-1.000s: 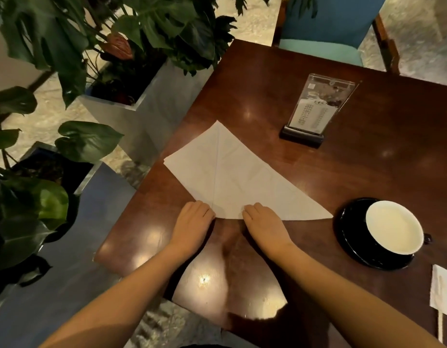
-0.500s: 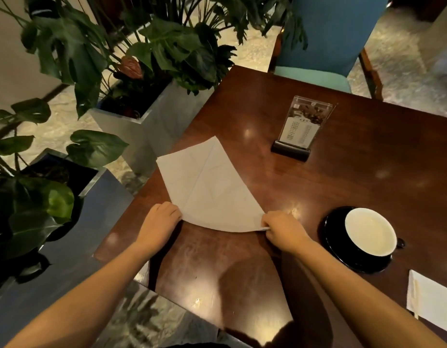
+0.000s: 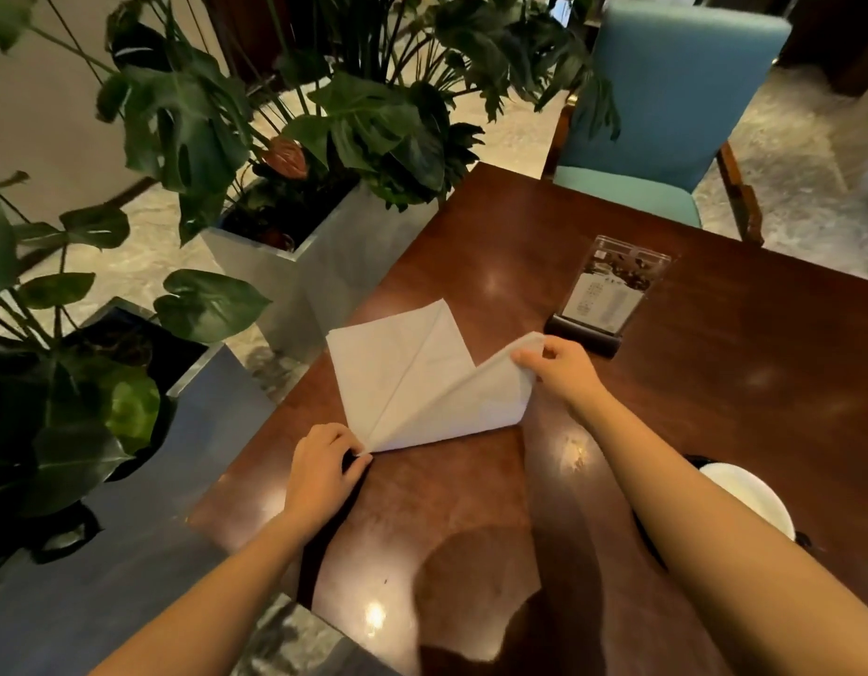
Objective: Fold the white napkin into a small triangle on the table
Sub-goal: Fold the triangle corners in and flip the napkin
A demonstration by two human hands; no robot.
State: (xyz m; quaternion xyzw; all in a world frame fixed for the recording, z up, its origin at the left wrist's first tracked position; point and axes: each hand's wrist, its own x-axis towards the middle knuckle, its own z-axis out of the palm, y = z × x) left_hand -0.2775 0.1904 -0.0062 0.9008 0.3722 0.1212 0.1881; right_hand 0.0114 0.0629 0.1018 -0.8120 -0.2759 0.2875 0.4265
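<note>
The white napkin (image 3: pixel 412 378) lies folded on the dark wooden table (image 3: pixel 715 383), near its left edge. My right hand (image 3: pixel 561 370) pinches the napkin's right corner and holds it lifted off the table, curled over toward the left. My left hand (image 3: pixel 322 473) presses the napkin's near corner down against the tabletop with its fingertips. The left part of the napkin lies flat, with a crease running from the near corner to the far edge.
A clear menu stand (image 3: pixel 610 297) on a black base stands just beyond my right hand. A white cup on a black saucer (image 3: pixel 749 500) sits at the right, partly behind my right forearm. Potted plants (image 3: pixel 295 139) line the table's left side. A blue chair (image 3: pixel 661 104) stands across.
My right hand has lifted the napkin's right corner off the table and carried it up and leftward. My left hand stays pressed on the near corner. The camera has tilted up.
</note>
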